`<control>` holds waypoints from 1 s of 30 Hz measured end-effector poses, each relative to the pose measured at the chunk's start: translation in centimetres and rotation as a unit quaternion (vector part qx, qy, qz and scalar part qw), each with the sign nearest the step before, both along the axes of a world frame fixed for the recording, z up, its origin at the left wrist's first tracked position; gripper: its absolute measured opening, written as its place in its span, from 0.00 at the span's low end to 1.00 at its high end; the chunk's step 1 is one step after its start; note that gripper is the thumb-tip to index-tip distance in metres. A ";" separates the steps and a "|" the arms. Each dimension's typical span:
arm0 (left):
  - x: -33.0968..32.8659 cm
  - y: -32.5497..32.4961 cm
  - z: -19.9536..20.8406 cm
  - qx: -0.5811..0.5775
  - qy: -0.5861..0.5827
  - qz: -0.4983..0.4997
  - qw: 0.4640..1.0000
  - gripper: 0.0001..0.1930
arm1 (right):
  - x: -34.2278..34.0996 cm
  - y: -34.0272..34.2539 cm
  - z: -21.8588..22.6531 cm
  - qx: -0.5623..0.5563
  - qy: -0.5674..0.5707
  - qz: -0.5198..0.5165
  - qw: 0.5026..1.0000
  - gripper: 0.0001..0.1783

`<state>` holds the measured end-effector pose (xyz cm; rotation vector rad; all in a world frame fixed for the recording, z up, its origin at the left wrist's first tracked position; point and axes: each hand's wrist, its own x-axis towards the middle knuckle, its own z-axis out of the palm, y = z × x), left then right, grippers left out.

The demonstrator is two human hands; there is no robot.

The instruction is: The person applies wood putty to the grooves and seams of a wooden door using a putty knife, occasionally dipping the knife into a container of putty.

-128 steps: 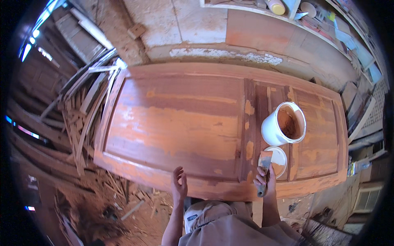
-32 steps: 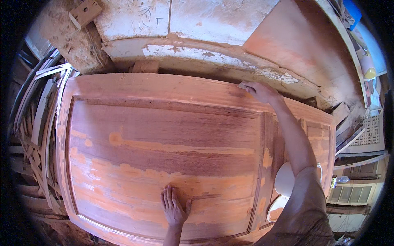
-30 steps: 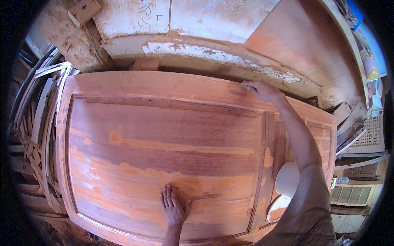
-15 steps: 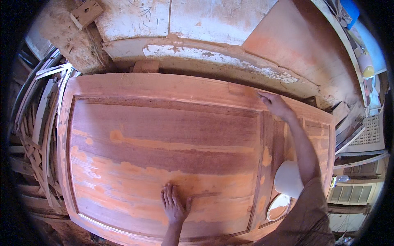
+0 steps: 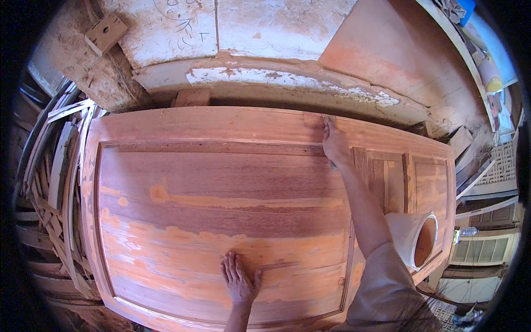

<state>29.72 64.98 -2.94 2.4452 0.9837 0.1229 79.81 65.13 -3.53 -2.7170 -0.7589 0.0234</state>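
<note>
The right hand (image 5: 336,145) is closed round a flat-bladed scraper (image 5: 329,120), fingers pressed along it near the far edge of a panelled wooden door (image 5: 221,177), probably so the pressure goes straight into the blade. The left hand (image 5: 241,282) grasps nothing; it lies palm down with fingers spread on the large panel, seemingly to prop the body through that long forward reach. The door lies face up lengthwise before the person, its support hidden. A white bucket (image 5: 399,232), brownish inside, stands on its right part, beside the right sleeve, which looks handy for that arm. Uneven orange patches (image 5: 182,249) streak the reddish-brown wood. Behind runs a dusty wall (image 5: 271,27) with flaking white paint; loose timber (image 5: 61,182) crowds the left, and a cluttered shelf (image 5: 463,52) crosses the upper right.
</note>
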 end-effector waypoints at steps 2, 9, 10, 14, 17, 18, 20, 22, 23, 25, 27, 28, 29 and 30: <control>0.1 0.0 0.2 0.003 0.004 -0.004 1.000 0.40 | -0.4 0.1 1.1 -0.037 0.057 -0.026 0.997 0.24; 0.5 0.1 0.1 0.010 -0.005 -0.007 1.000 0.41 | -0.3 -3.7 4.0 -0.032 0.101 0.019 0.994 0.22; 0.1 0.3 0.1 0.016 -0.004 0.002 1.000 0.41 | -0.5 -3.4 6.9 -0.119 0.175 0.084 0.974 0.22; 0.6 0.0 -0.1 0.008 -0.012 0.004 1.000 0.41 | 3.6 -4.8 10.2 -0.089 0.138 0.219 0.962 0.20; 0.3 -0.1 -0.3 0.001 0.010 -0.001 1.000 0.41 | 4.7 -0.4 11.3 -0.147 0.069 0.275 0.948 0.21; 0.3 -0.1 -0.4 0.002 0.021 0.001 1.000 0.41 | 5.5 0.2 10.9 -0.148 0.070 0.278 0.947 0.21; 0.5 -0.2 -0.6 0.003 0.017 0.004 1.000 0.41 | 7.0 0.8 9.9 -0.150 0.050 0.356 0.921 0.21; 0.0 -0.3 -0.4 0.004 0.026 0.010 1.000 0.41 | 6.4 2.0 10.5 -0.215 0.072 0.347 0.910 0.20; -0.1 -0.1 -0.2 0.012 0.030 0.008 0.999 0.41 | 6.3 2.3 10.5 -0.282 0.086 0.330 0.897 0.20; 0.0 -0.2 -0.3 0.015 0.031 0.004 0.999 0.41 | 7.7 1.6 10.0 -0.261 0.091 0.352 0.894 0.20; 0.1 -0.3 -0.6 0.025 0.014 0.004 1.000 0.40 | 8.3 1.2 9.8 -0.239 0.093 0.375 0.891 0.20; 0.1 -0.3 -0.5 0.025 0.015 0.006 1.000 0.40 | 8.4 1.2 9.9 -0.275 0.121 0.360 0.883 0.20; 0.0 -0.3 -0.2 0.015 0.017 0.006 1.000 0.39 | 8.4 1.3 9.9 -0.310 0.148 0.344 0.874 0.21; -0.2 -0.1 0.0 0.008 0.018 0.009 1.000 0.38 | 8.6 1.2 9.9 -0.309 0.145 0.348 0.873 0.21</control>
